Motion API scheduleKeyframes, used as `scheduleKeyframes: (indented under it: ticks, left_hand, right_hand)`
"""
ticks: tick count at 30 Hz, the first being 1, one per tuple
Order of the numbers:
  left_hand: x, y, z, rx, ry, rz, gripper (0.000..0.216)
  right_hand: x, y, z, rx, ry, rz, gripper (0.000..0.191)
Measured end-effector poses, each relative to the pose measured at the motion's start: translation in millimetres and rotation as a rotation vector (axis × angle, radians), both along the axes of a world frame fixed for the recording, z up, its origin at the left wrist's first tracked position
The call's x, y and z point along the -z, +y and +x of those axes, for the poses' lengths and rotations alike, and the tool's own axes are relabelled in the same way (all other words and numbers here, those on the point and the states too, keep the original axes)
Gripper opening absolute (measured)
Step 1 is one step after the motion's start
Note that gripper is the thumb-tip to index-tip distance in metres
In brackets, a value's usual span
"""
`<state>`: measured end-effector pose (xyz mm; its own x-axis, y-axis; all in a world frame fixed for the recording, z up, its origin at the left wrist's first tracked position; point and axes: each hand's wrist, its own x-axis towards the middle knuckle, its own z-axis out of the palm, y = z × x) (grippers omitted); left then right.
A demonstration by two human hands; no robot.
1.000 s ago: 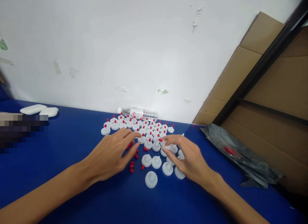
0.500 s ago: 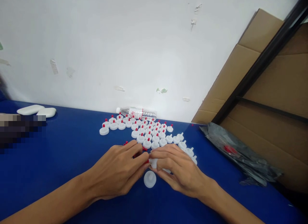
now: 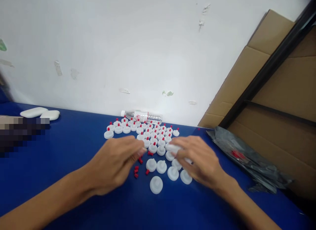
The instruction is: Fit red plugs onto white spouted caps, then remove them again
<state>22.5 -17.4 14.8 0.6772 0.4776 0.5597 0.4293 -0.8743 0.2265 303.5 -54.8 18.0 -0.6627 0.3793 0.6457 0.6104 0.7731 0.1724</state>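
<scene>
Several white plastic discs with a stub lie on the blue table [image 3: 61, 157]; those at the back carry red caps [image 3: 145, 129], the nearer ones [image 3: 156, 184] are bare. Loose red caps [image 3: 136, 171] lie between my hands. My left hand [image 3: 116, 164] hovers just left of the loose red caps, fingers curled and pinched together near the capped discs; motion blur hides what, if anything, is in them. My right hand [image 3: 199, 160] rests over the bare white discs on the right, fingers bent down onto them and blurred.
A clear water bottle [image 3: 142, 116] lies by the white wall behind the discs. Two white oblong cases [image 3: 39, 113] sit at far left beside a blurred-out patch. A dark plastic bag [image 3: 247, 160] and cardboard boxes [image 3: 283, 91] stand on the right.
My hands were together over one white disc half a second ago; now they have parted, the left going back left, the right over the discs on the right.
</scene>
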Motion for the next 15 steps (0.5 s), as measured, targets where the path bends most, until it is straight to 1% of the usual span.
scheduleKeyframes:
  ticks: [2,3,4,7,9,10,12,15]
  left_hand:
    - [-1.7,13,-11,-0.138,-0.049,0.019,0.036]
    - [-0.7,20,-16,-0.225,-0.042,0.033,0.038]
    - [1.5,27,-20,-0.297,-0.008,0.04,0.037]
    - [11.4,43,-27,-0.425,0.106,-0.024,0.031]
    - [17.2,47,-28,-0.448,0.172,-0.049,0.031]
    - [19.3,47,-28,-0.449,0.192,-0.049,0.032]
    - [21.9,47,-27,-0.439,0.202,-0.042,0.034]
    - [23.8,44,-23,-0.421,0.194,-0.041,0.035]
  right_hand:
    - [-7.6,17,15,0.164,0.126,0.06,0.013]
    - [-11.7,26,21,0.221,0.16,0.014,0.009]
    - [-15.5,36,25,0.254,0.194,-0.045,0.011]
    - [-20.4,59,27,0.315,0.216,-0.287,0.025]
    - [-16.3,66,27,0.342,0.18,-0.392,0.035]
    - [-12.7,67,28,0.358,0.155,-0.421,0.04]
    - [-4.6,65,33,0.397,0.112,-0.456,0.048]
    - [3.6,60,45,0.441,0.092,-0.504,0.055]
